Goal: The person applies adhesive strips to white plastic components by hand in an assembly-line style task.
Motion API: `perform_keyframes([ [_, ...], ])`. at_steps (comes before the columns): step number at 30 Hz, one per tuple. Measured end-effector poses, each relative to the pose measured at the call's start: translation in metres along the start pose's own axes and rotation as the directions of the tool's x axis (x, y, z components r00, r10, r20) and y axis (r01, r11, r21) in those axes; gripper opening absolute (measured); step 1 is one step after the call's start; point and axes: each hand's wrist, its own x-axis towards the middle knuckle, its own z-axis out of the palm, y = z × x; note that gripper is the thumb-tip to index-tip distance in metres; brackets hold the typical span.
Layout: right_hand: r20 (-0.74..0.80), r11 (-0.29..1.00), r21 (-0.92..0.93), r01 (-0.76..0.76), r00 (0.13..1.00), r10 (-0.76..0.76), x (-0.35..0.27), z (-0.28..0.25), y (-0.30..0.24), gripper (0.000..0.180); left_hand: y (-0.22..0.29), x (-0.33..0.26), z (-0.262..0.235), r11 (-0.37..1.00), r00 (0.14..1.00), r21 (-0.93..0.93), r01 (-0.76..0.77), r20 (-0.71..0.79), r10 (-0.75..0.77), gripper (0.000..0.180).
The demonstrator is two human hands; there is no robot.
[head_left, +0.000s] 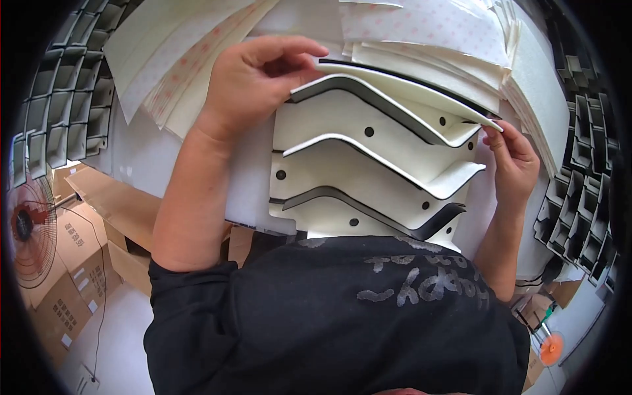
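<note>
In front of me lies a cream panel (322, 122) with black round spots. Wavy cream dividers with dark grey faces stand across it in rows, including a middle divider (368, 153) and a near divider (382, 214). Along the far edge runs a long cream strip (395, 82), bowed and standing on its edge. My right hand (517, 158) pinches the strip's right end between thumb and fingers. My left hand (263, 79) is at the strip's left end, thumb and curled fingers closed about it, index finger stretched past; the exact grip is partly hidden.
Stacks of cream sheets (428, 62) lie beyond the panel, with more sheets (171, 85) at far left. Dark divider grids (66, 99) are piled left, others (579, 184) right. Cardboard boxes (72, 263) and a fan (29, 227) stand lower left; an orange fan (552, 347) lower right.
</note>
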Motion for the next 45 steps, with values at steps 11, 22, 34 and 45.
perform_keyframes([
  [11, 0.002, 0.998, -0.048, -0.027, 1.000, 0.028, 0.003, -0.003, 0.001, 0.022, -0.001, 0.003, -0.005, 0.994, 0.999, 0.103, -0.037, 0.031, 0.035, 0.021],
  [22, 0.024, 0.998, -0.042, -0.051, 0.998, 0.052, 0.002, -0.006, 0.003, 0.022, 0.012, 0.004, 0.001, 0.953, 0.964, -0.140, 0.267, 0.024, -0.267, 0.017],
  [34, 0.022, 1.000, 0.018, -0.001, 1.000, 0.001, 0.005, 0.007, 0.002, 0.018, 0.000, 0.003, -0.005, 0.963, 0.999, 0.266, 0.050, -0.034, -0.043, 0.022],
  [45, -0.030, 0.999, 0.039, 0.034, 0.999, -0.033, -0.001, 0.010, -0.007, 0.015, 0.055, 0.049, -0.018, 0.686, 0.893, 0.727, -0.021, 0.321, -0.314, 0.033],
])
